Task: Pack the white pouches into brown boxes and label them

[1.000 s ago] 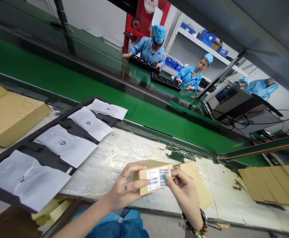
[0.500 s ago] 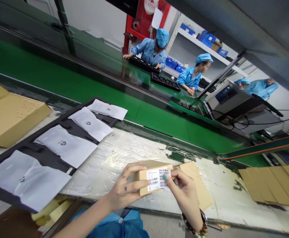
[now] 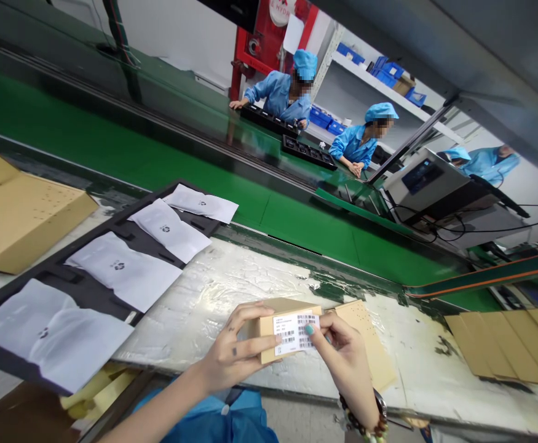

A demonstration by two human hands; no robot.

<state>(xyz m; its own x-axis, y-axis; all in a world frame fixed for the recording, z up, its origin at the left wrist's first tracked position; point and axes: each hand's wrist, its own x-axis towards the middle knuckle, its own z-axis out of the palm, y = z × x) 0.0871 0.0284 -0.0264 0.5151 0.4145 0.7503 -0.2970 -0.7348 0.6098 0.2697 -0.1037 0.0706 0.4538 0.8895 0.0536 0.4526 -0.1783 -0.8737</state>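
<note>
The left hand (image 3: 232, 357) is clamping the small cardboard box (image 3: 287, 329) while the right hand (image 3: 342, 357), at 3 o'clock, is pinching its barcode label (image 3: 295, 332), best smoothed flat outward.

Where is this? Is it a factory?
Most likely yes, a factory packing line. A long green conveyor belt runs past people in blue coats and caps working at black trays. Up close, two hands hold a small cardboard box with a barcode label.
</note>
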